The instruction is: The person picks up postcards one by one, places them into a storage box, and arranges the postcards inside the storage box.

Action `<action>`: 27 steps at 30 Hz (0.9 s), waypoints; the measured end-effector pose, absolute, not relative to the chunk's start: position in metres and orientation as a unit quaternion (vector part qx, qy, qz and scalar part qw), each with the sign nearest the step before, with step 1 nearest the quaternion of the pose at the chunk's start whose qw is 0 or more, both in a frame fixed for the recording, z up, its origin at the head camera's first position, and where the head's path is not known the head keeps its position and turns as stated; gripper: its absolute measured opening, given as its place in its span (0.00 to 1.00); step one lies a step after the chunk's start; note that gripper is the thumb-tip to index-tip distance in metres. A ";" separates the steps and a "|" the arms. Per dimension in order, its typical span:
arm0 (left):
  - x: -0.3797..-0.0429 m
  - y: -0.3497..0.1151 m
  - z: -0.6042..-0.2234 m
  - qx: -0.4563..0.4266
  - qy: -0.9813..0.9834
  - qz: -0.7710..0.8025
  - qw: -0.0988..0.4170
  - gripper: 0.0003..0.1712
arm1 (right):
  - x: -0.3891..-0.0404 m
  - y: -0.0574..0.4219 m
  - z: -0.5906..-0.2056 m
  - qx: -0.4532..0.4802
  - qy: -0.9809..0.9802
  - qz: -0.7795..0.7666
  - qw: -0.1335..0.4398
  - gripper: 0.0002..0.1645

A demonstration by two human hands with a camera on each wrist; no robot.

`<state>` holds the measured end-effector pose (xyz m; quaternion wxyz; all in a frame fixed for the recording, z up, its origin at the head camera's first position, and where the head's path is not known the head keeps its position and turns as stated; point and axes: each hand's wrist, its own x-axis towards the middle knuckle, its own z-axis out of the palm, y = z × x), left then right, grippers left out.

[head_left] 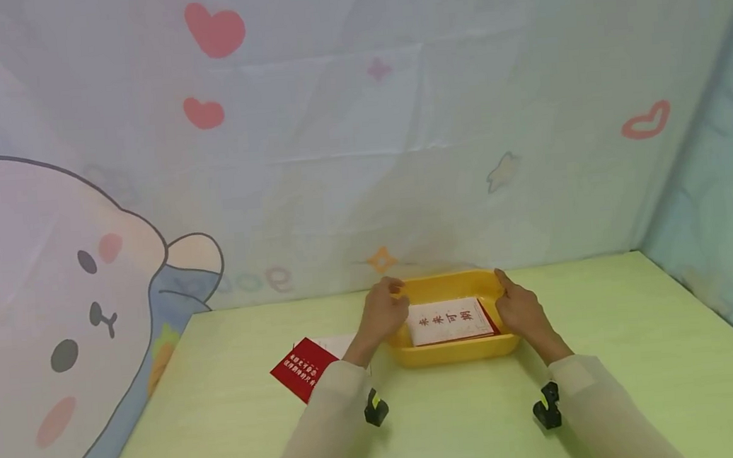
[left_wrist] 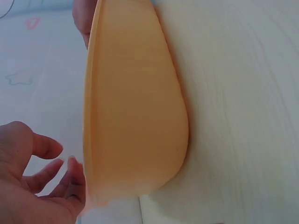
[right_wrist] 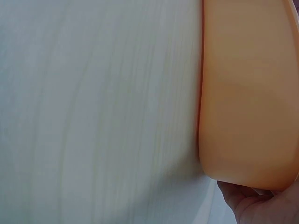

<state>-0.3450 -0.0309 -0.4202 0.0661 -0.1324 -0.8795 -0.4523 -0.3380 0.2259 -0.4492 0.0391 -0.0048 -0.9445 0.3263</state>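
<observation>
A yellow plastic tray sits on the table, its outer wall filling much of the left wrist view. Inside it lies a white booklet or card with red characters, a red one showing beneath. At the tray's left end is my left hand, fingers loosely bent beside the rim, with a gap between thumb and fingers in the left wrist view. My right hand grips the tray's right end; the right wrist view shows its fingers against that end, partly hidden.
Left of the tray, a red card with white characters lies on the pale green table, partly behind the left sleeve. A white paper lies beside it. A printed cloth backdrop rises behind the table's far edge.
</observation>
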 end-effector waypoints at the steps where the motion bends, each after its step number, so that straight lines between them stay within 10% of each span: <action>1: -0.345 -0.033 -0.419 -0.133 -0.875 -0.460 0.075 0.18 | -0.338 0.226 -0.449 -0.004 -0.944 0.327 0.042 0.37; 27: -0.349 -0.112 -0.424 -0.040 -0.915 -0.398 0.059 0.24 | -0.341 0.238 -0.447 -0.004 -0.946 0.320 0.058 0.37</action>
